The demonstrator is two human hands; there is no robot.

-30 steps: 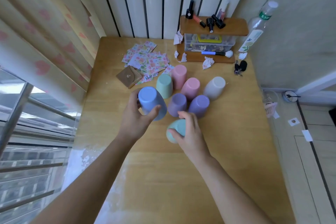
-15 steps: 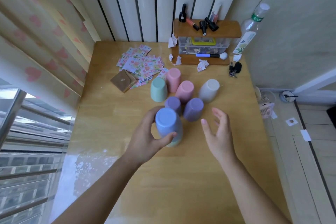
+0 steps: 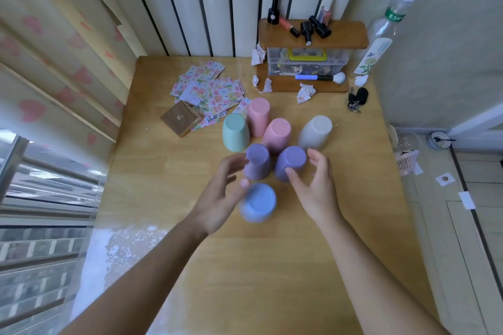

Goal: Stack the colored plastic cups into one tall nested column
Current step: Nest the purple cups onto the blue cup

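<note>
**poster1:** Wooden worktop [image 3: 245, 266] in a corner, striped wall panels behind it and heart-print curtains on the left. All the cups are upside down. Blue cup [image 3: 258, 202] is nearest the person, standing on the worktop between both hands. Can't tell if anything is nested under it.

**poster2:** And the hands?

**poster1:** Left hand [image 3: 217, 198] is open with the fingers spread, right beside the blue cup, thumb tip up near its top edge, no grip that I can see. It's a bit blurred. Right hand [image 3: 313, 187] is open too, curled loosely, thumb in front of the right purple cup [image 3: 290, 162], holding nothing.

**poster2:** Other cups?

**poster1:** Left purple cup [image 3: 257, 162] sits just beside the right one. Behind those: green cup [image 3: 235, 132], two pink cups [image 3: 258, 116] packed close together, and a white cup [image 3: 315, 132] off to the right. Farther back, scattered stickers [image 3: 209, 90], a small brown box [image 3: 180, 118], and a wooden shelf [image 3: 313, 35] with nail polish bottles on top.
</note>
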